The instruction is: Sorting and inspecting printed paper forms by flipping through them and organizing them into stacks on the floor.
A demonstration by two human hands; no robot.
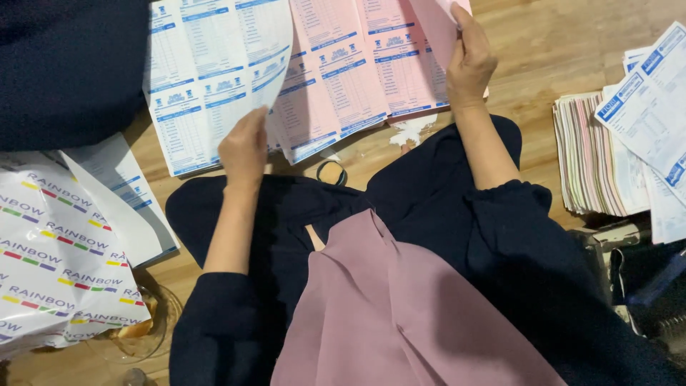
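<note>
Floor (557,50): bare wooden boards across the frame; every item lies on it, and the person sits on it.
Person's clothing (500,286): dark navy sleeves and lap fill the lower centre, with a mauve cloth (400,322) draped down the middle.
Dark fabric (68,64): a navy mass in the upper left corner, beside the sheets.
Wrapped ream (50,257): white wrapper with coloured dashes, at the left edge, lower half of the frame.
White form sheet (214,71): blue-printed, upper centre-left, its lower right corner lifted off the floor.
Pink form sheet (350,64): blue-printed, upper centre, just right of the white one and partly under its edge; its right portion is raised and folded over.
Paper stack (589,154): thick pile with pink, white and green edges at the right, loose white forms (647,107) lying over its right side.
Left hand (244,150): centre-left, grip pinched on the lifted corner of the white form sheet, thumb side on the paper edge.
Right hand (468,61): upper centre-right, grip closed around the raised right edge of the pink form sheet, fingers on top.
Glass dish (146,336): clear, lower left, half under the wrapped ream.
Small round object (331,172): dark-rimmed, on the floor just below the pink sheet, between the forearms; what it is I cannot tell.
</note>
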